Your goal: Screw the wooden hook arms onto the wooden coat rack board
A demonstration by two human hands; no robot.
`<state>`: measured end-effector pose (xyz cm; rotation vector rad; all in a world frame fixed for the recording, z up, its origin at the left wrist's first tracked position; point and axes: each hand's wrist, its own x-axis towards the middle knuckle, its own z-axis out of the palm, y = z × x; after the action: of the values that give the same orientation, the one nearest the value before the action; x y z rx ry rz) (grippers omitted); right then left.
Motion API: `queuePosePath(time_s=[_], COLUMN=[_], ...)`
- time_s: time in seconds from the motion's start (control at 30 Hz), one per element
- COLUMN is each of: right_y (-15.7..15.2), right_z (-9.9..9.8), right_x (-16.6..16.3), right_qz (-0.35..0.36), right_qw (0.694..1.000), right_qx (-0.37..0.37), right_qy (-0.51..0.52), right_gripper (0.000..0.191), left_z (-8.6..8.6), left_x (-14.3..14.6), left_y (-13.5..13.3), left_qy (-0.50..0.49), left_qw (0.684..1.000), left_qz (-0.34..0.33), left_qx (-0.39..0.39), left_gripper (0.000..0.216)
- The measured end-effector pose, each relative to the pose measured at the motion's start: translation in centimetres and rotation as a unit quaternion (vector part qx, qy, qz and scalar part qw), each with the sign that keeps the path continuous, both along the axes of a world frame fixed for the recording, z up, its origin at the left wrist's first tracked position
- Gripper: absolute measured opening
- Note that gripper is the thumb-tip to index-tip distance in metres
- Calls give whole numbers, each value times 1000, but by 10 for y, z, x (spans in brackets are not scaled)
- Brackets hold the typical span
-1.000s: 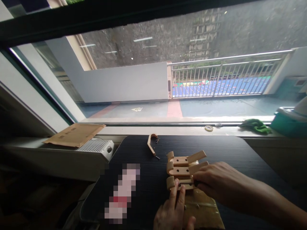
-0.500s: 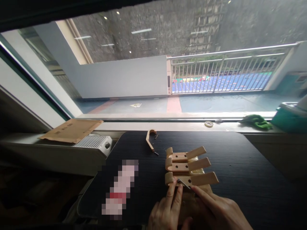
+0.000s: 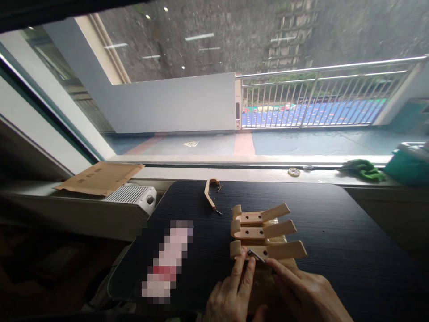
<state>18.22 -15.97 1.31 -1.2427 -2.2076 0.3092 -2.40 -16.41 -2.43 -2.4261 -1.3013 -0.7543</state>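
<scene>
In the lower middle of the frame the left hand (image 3: 231, 297) lies flat and open. It grips nothing, and its index and middle fingertips press on the left end of the nearest wooden hook (image 3: 284, 249). This hook lies on the dark tabletop (image 3: 335, 223), a little below the centre of the picture. The right hand (image 3: 301, 295), at the lower right, has its fingers pinched closed on a thin dark metal piece (image 3: 256, 256), whose tip touches the same hook. I cannot tell whether it is a screw or a small tool. In my judgement the metal piece is very thin and may slip out of the pinch, or slide off the smooth wood, if it is pushed at an angle. The hook may also turn under only two fingertips and push its neighbours. There are four wooden hooks in all: three side by side in the centre, and a separate hook (image 3: 209, 196) lying higher on the tabletop. Next to the separate hook are two small dark bits (image 3: 218, 212), probably screws, which could easily roll away. At the left I count one cardboard envelope (image 3: 100, 178) on one white heater (image 3: 132, 195), and at the right, on the sill, one green cloth (image 3: 363, 169).
</scene>
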Motion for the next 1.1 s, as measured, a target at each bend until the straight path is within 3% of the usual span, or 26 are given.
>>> queuePosePath(time_s=[0.23,0.37,0.5,0.6,0.77,0.93,1.0,1.1], right_y=[-2,-4,8,27,52,60,64,71], right_z=[3,32,70,85,77,65,62,59], right_x=[-3,7,11,1,-28,-45,-45,-42], right_qz=[31,-13,-74,-69,-94,-111,-106,-124], right_qw=[999,999,995,995,979,923,914,925], right_qx=[-27,-45,-25,-43,-97,-231,-257,-249], right_qy=[-8,17,55,61,151,286,296,258], right_gripper=[46,27,21,16,20,35,31,28], left_z=[10,11,18,21,8,-3,-2,1], left_x=[-3,-2,-3,-4,-2,-3,-5,-8], left_y=[0,-1,-4,-5,-5,-6,-7,-6], left_qy=[21,8,21,24,-5,-22,-19,-2], left_qw=[1000,1000,999,998,996,994,994,994], left_qz=[-17,-5,-10,-16,-10,-14,-23,-38], left_qx=[-1,-4,-44,-63,-84,-104,-103,-104], left_gripper=[59,60,58,61,63,68,66,64])
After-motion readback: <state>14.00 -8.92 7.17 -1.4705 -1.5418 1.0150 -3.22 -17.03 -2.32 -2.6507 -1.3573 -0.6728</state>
